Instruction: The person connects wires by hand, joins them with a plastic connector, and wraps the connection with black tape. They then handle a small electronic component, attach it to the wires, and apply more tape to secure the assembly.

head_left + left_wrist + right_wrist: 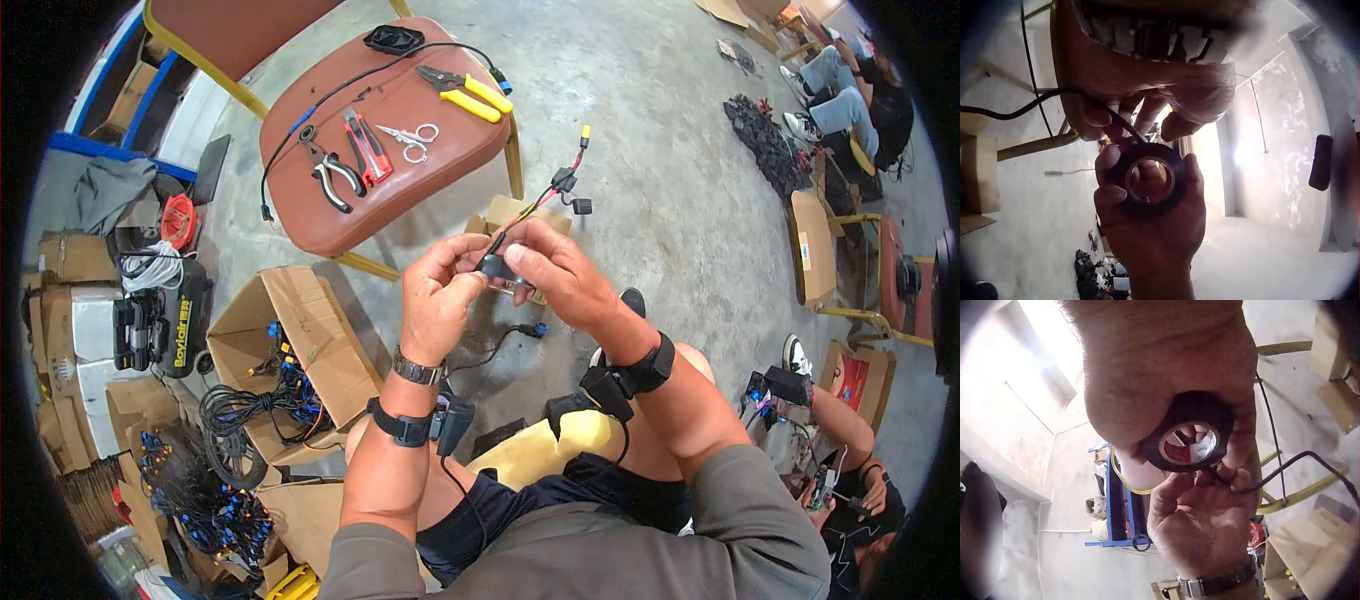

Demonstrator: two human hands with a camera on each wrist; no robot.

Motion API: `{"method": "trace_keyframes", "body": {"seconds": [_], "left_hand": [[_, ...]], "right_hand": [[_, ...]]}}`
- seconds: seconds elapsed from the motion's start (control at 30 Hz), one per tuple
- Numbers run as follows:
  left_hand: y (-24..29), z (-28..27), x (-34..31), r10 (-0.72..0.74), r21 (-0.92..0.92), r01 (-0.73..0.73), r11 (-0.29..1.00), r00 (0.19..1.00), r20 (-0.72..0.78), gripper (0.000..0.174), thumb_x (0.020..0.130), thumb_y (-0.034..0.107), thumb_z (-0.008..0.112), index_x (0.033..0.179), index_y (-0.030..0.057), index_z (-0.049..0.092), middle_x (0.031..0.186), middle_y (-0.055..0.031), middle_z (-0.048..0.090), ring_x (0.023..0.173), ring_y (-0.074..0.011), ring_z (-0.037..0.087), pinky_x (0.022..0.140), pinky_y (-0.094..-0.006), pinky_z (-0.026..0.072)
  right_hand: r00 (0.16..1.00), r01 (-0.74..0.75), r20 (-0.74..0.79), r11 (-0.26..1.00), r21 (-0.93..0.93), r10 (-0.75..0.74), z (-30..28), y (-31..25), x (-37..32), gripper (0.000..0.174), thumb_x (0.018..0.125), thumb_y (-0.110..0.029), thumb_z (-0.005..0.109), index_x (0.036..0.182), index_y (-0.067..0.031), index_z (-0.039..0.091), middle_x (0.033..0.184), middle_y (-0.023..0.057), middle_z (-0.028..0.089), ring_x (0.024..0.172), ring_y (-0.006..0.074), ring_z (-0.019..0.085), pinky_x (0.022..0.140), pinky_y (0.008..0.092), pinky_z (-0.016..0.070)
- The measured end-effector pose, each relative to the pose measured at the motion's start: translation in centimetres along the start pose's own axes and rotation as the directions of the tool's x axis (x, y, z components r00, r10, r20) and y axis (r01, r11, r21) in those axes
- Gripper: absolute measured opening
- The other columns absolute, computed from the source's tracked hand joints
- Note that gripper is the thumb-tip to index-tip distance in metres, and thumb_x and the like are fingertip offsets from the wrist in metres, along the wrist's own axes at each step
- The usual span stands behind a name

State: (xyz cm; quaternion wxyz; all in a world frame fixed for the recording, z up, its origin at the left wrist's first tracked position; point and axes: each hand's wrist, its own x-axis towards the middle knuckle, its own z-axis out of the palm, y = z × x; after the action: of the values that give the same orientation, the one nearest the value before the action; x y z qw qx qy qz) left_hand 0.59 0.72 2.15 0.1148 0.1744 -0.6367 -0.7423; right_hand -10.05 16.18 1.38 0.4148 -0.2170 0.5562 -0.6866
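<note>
A roll of black tape (pixel 497 268) is gripped by the right hand (pixel 563 272), its fingers curled round the rim; the open core of the roll (pixel 1177 190) shows in both wrist views. Close against it, the left hand (pixel 437 292) pinches a thin black cable (pixel 1310 455) between thumb and fingers (pixel 1172 494). From between the hands, red, yellow and black wires run up to a black holder (pixel 563 180) and a yellow connector (pixel 585 132). The fingertips partly hide where tape and cable meet.
A brown chair (pixel 400 190) ahead bears pliers (pixel 334 178), a red cutter (pixel 367 147), scissors (pixel 410 140), a yellow-handled tool (pixel 470 97) and a cable. Cardboard boxes (pixel 330 350) with cables stand at left. Other people sit at right.
</note>
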Motion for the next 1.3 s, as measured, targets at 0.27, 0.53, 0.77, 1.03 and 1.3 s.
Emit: {"method": "trace_keyframes", "body": {"seconds": [0.27, 0.53, 0.77, 1.03, 1.3], "left_hand": [[0.0, 0.1, -0.2, -0.009, -0.011, 0.008, 1.0, 1.0, -0.019, 0.034, 0.083, 0.0, 0.063, 0.117, -0.0026, 0.066, 0.103, -0.0045, 0.068, 0.092, -0.011, 0.062, 0.081, -0.0253, 0.0494], [-0.7, 0.5, -0.2, -0.006, 0.019, 0.008, 1.0, 0.995, -0.104, 0.023, 0.092, 0.012, 0.072, 0.111, 0.0, 0.068, 0.093, -0.0013, 0.069, 0.079, -0.0069, 0.06, 0.071, -0.0221, 0.0483], [-1.4, 0.5, -0.2, 0.022, -0.02, -0.025, 1.0, 0.991, -0.133, 0.017, 0.093, 0.012, 0.073, 0.106, 0.0021, 0.069, 0.089, 0.0016, 0.068, 0.074, -0.0048, 0.058, 0.066, -0.0202, 0.047], [-1.5, 0.6, -0.1, 0.014, -0.038, -0.019, 0.999, 0.989, -0.146, 0.012, 0.095, 0.014, 0.071, 0.101, 0.0043, 0.069, 0.085, 0.0027, 0.067, 0.071, -0.0046, 0.056, 0.063, -0.0204, 0.0457], [-1.4, 0.5, -0.1, -0.012, -0.026, 0.007, 1.0, 0.987, -0.16, 0.011, 0.096, 0.015, 0.069, 0.097, 0.0043, 0.068, 0.08, 0.0015, 0.065, 0.067, -0.0057, 0.055, 0.062, -0.0214, 0.045]], "right_hand": [[0.989, 0.076, -0.12, 0.992, -0.101, -0.088, 0.3, 0.6, 0.3, 0.033, 0.103, -0.032, 0.053, 0.118, -0.0027, 0.055, 0.105, 0.0042, 0.06, 0.092, 0.0105, 0.057, 0.071, 0.0277, 0.0534], [0.983, 0.073, -0.155, 0.984, -0.162, -0.098, 0.5, 0.8, 0.5, 0.031, 0.103, -0.03, 0.054, 0.113, -0.0012, 0.056, 0.1, 0.0049, 0.06, 0.088, 0.0103, 0.056, 0.071, 0.0285, 0.0523], [0.974, 0.094, -0.178, 0.967, -0.237, -0.138, 0.5, 0.9, 0.5, 0.028, 0.101, -0.026, 0.057, 0.11, 0.0011, 0.057, 0.096, 0.0062, 0.061, 0.085, 0.0118, 0.056, 0.075, 0.0309, 0.0498], [0.967, 0.13, -0.164, 0.933, -0.336, -0.194, 0.6, 0.4, 0.4, 0.028, 0.101, -0.024, 0.057, 0.109, 0.0025, 0.057, 0.098, 0.0098, 0.061, 0.09, 0.0154, 0.058, 0.082, 0.033, 0.0495], [0.967, 0.136, -0.158, 0.928, -0.346, -0.201, 0.5, 0.6, 0.4, 0.028, 0.1, -0.024, 0.058, 0.107, 0.0032, 0.058, 0.099, 0.0113, 0.06, 0.092, 0.0172, 0.058, 0.083, 0.0341, 0.0491]]}}
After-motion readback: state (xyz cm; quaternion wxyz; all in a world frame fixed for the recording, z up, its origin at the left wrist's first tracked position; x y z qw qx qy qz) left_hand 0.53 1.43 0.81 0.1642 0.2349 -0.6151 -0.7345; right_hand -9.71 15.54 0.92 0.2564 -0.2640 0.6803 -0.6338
